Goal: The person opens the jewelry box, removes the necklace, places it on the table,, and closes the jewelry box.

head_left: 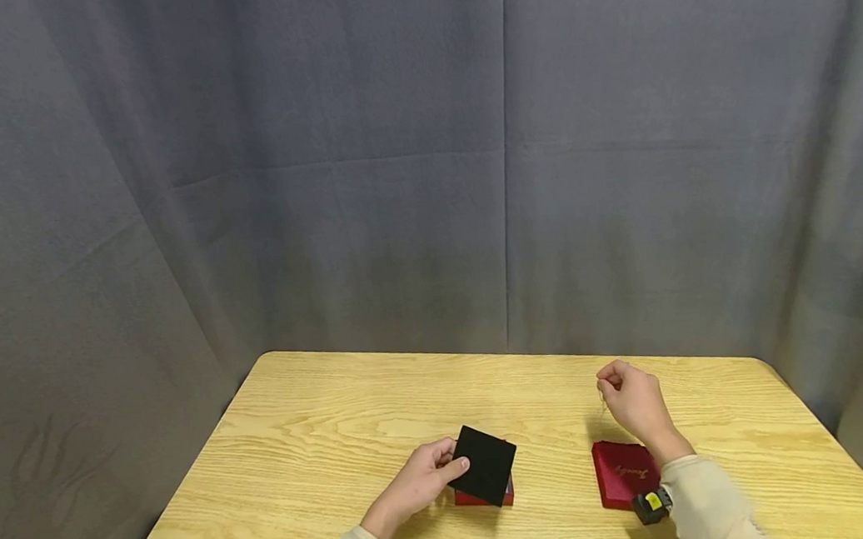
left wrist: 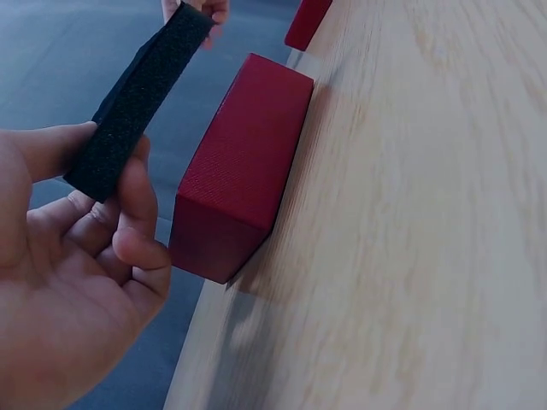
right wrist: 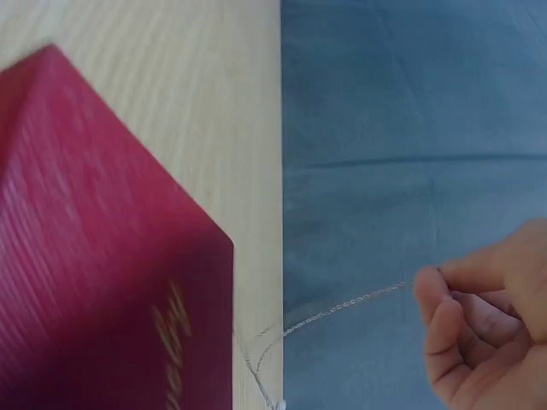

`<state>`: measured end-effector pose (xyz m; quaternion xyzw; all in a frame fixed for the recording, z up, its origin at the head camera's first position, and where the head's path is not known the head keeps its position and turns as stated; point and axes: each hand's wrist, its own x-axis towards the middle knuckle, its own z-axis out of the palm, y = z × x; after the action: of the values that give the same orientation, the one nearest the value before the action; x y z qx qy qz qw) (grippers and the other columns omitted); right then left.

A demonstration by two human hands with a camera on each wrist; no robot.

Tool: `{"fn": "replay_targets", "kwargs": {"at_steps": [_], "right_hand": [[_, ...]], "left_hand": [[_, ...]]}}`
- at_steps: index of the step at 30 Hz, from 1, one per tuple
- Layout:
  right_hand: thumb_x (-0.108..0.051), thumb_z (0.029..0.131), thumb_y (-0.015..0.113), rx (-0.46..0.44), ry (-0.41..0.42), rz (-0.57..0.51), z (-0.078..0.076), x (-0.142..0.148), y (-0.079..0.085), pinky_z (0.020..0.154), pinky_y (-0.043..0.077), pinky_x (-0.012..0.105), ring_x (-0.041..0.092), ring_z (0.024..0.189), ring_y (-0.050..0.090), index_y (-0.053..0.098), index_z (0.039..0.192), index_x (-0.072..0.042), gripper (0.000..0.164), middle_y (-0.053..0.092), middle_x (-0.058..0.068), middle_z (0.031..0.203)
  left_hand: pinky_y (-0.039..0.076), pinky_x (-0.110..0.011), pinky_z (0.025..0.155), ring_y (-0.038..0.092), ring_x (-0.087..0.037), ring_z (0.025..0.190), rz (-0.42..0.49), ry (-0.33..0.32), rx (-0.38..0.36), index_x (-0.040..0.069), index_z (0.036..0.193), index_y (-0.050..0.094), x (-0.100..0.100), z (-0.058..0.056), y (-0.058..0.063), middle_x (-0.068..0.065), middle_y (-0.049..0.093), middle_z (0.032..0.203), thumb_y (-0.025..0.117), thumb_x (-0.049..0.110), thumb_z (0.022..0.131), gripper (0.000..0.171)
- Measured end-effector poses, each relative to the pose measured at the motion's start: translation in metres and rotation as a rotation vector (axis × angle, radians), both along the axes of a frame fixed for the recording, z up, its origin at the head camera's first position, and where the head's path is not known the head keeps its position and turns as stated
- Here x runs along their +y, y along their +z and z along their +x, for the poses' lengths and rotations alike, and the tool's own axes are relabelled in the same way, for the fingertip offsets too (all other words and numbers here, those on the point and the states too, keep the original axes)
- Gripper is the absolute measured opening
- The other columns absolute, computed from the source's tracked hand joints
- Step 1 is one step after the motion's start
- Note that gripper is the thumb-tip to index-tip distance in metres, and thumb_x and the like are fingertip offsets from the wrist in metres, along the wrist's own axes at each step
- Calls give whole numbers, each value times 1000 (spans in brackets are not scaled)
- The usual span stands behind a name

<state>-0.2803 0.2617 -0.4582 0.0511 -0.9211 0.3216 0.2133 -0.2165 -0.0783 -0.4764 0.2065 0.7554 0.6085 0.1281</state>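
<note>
My left hand (head_left: 416,481) holds a square black foam pad (head_left: 488,464) by one edge, thumb on top and fingers beneath. Below the pad sits a small red box (left wrist: 244,154), apart from it in the left wrist view; the pad hides most of it from the head view. Between thumb and fingertips, my right hand (head_left: 639,405) pinches a thin chain necklace (right wrist: 346,305), which hangs down. Under that hand lies a red lid-like piece (head_left: 612,467) with gold script lettering. The lower end of the chain is partly hidden in the right wrist view.
Both red pieces rest on a light wood-grain table (head_left: 322,419). A grey curtain (head_left: 383,223) hangs behind the table's far edge and along its sides. A black wrist device (head_left: 649,506) with a yellow patch is strapped to my right wrist.
</note>
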Motion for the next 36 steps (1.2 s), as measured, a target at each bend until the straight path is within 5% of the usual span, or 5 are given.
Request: {"fn": "replay_targets", "kwargs": {"at_steps": [9, 22, 29, 36], "right_hand": [[-1, 86, 62, -92, 84, 116, 7, -22, -3, 57, 47, 32, 14, 62, 56, 66, 88, -2, 5, 65, 5, 76], [5, 81, 66, -133, 197, 257, 18, -45, -19, 59, 51, 32, 18, 70, 63, 67, 86, -1, 8, 67, 8, 79], [7, 75, 71, -128, 234, 347, 19, -55, -31, 60, 50, 32, 17, 70, 61, 65, 80, -3, 13, 65, 6, 76], [10, 74, 68, -115, 243, 361, 19, -60, -39, 60, 51, 33, 17, 68, 59, 64, 77, -4, 15, 65, 10, 75]], "left_hand": [[29, -22, 56, 32, -11, 58, -20, 22, 44, 3, 74, 39, 0, 5, 8, 2, 32, 65, 55, 10, 96, 28], [30, -22, 56, 33, -11, 59, -45, 44, 54, 3, 77, 42, 2, 3, 2, 2, 34, 66, 54, 14, 97, 25], [40, -26, 65, 48, -13, 72, -38, 78, 23, 0, 94, 59, 5, -1, -1, 0, 57, 81, 55, 15, 96, 15], [32, -23, 52, 35, -11, 56, -58, 115, 24, 5, 80, 47, 4, -12, -18, 3, 37, 64, 60, 20, 93, 24]]}}
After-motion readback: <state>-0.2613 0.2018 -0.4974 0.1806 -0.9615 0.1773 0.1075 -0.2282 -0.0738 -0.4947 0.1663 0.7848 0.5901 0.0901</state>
